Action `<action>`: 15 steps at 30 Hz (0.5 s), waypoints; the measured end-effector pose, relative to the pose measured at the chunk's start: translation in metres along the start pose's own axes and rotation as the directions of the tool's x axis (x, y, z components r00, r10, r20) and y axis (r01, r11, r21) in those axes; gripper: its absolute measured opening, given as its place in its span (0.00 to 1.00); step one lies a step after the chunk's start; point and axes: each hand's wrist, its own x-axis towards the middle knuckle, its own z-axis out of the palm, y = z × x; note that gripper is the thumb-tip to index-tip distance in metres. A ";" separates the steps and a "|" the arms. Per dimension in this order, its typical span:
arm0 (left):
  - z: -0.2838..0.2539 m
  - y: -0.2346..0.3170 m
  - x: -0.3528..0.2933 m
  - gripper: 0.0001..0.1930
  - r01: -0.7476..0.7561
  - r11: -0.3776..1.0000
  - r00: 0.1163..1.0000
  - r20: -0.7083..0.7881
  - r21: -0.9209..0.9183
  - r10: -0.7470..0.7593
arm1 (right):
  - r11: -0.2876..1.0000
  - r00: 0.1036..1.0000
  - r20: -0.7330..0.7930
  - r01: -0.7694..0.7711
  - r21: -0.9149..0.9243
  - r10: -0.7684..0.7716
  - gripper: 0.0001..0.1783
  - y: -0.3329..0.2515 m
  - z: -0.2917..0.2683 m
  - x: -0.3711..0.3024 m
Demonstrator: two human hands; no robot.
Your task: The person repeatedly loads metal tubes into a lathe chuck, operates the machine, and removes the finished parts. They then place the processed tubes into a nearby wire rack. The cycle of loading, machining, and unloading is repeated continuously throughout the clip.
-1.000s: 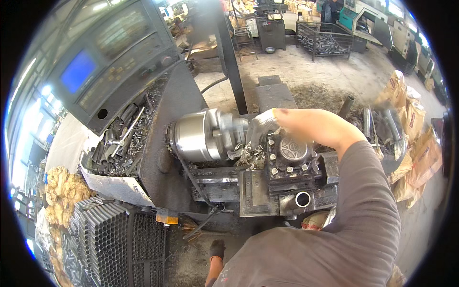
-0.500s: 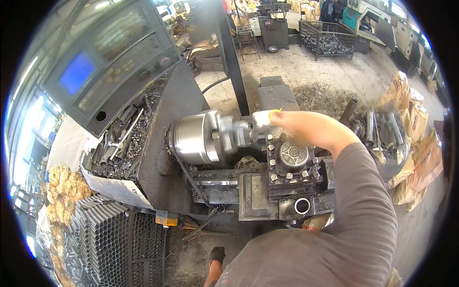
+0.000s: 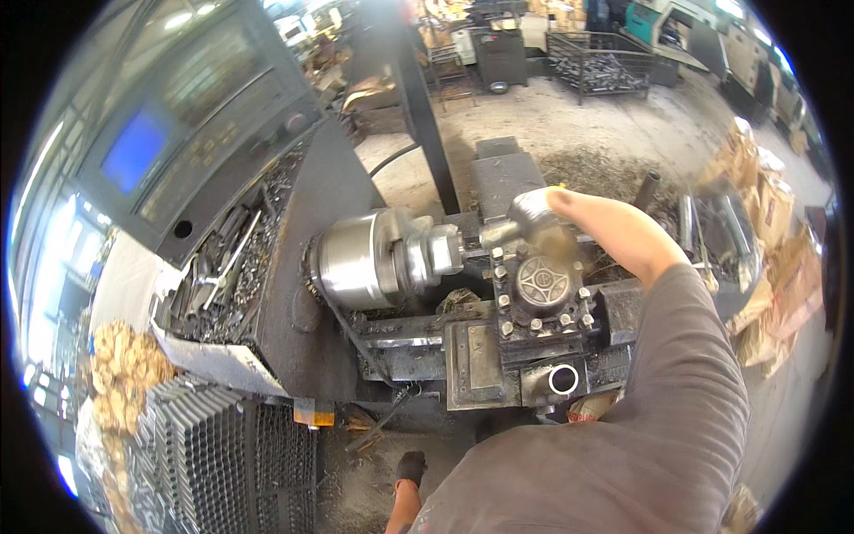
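Note:
My right hand [image 3: 623,233] reaches in from the lower right in a grey sleeve. Its fingers are closed on a shiny, rounded metal part [image 3: 527,216], blurred by motion. The part hangs just right of the lathe's silver chuck [image 3: 360,260] and above the black tool post [image 3: 540,294] with its ring of bolts. A short metal piece [image 3: 438,254] sticks out of the chuck's jaws, a small gap away from the held part. My left hand is not visible.
A control panel with a blue screen [image 3: 133,151] stands at the left above a tray of tools and swarf [image 3: 222,276]. Stacked square metal tubes [image 3: 205,454] fill the lower left. Wire baskets [image 3: 596,62] sit at the back, brown sacks [image 3: 756,222] at the right.
My right hand has drawn back to the right, away from the chuck, carrying the shiny metal part with it. The view has shifted slightly.

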 end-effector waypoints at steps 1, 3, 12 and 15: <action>-0.004 -0.001 -0.002 0.16 -0.084 0.926 0.996 0.064 0.369 0.065 | 0.996 0.963 -0.264 0.040 -0.078 -0.059 0.24 0.013 0.004 -0.039; -0.009 -0.004 -0.005 0.17 -0.021 0.984 0.979 0.204 0.176 -0.016 | 0.986 0.765 -0.634 -0.003 0.167 0.110 0.23 0.025 0.023 -0.099; -0.002 -0.026 0.034 0.16 -0.125 0.992 0.943 0.307 -0.026 0.127 | 0.448 0.362 -0.335 -0.294 0.844 0.870 0.16 0.151 0.320 -0.340; -0.021 -0.025 0.080 0.17 -0.345 0.929 0.909 0.294 0.133 0.295 | 0.314 0.120 -0.302 -0.578 0.753 0.946 0.18 0.137 0.364 -0.347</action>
